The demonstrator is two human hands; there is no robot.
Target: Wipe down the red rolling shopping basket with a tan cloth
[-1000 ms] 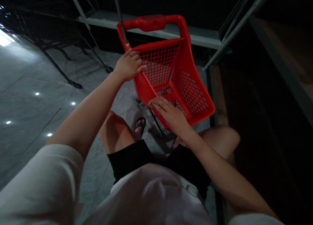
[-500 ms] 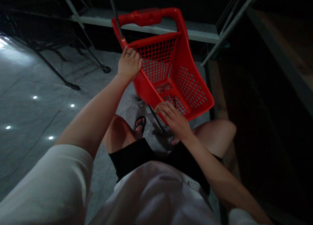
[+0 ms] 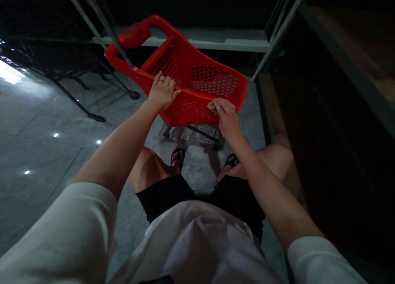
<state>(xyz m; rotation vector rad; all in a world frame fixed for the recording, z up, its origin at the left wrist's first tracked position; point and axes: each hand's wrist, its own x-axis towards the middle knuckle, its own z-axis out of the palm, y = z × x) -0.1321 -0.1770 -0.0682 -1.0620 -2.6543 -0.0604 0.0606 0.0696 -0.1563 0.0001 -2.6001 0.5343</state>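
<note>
A small red plastic shopping cart (image 3: 197,107) with lattice walls stands on the floor in front of my knees, its near side turned toward me. My left hand (image 3: 162,93) is closed over the top rim of that side, toward the handle (image 3: 135,33); a ring shows on one finger. Farther right, my right hand (image 3: 227,115) presses a crumpled tan cloth (image 3: 212,106) against the same rim near the cart's front corner. A grey pole rises from the cart near the handle. The underside of each hand is hidden.
Behind the cart runs a low pale metal shelf (image 3: 197,41) with slanted uprights. On the right lies a dark shelf with a wooden edge (image 3: 274,107). Thin black legs (image 3: 80,99) of a rack stand on the grey tiled floor (image 3: 37,202) at left.
The cart has swung round, its handle moving left and its front end moving back, so its side faces me. My right hand with the cloth has moved away from me and slightly right.
</note>
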